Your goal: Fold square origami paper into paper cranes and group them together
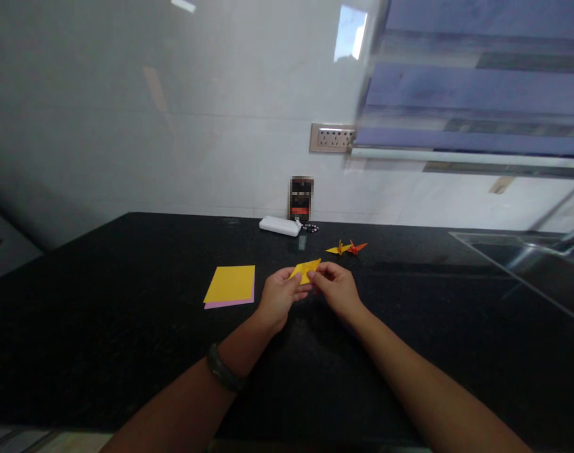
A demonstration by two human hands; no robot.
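Note:
Between my two hands, just above the dark countertop, is a small folded piece of yellow paper (306,270). My left hand (280,296) grips its left side, with the thumb on top and the fingers underneath. On the right side, my right hand (336,286) pinches the paper between thumb and fingers. Left of my left hand lie square paper sheets (231,284), yellow on top with a pink edge showing below. Beyond my right hand stand a yellow paper crane (339,248) and an orange paper crane (356,248), close together.
A white oblong case (280,226) with a beaded strap lies near the wall, by a blurred-out upright object (300,198). A sink (527,258) is set into the countertop (126,352) at right. A socket panel (332,138) and purple blind (456,88) are on the wall side.

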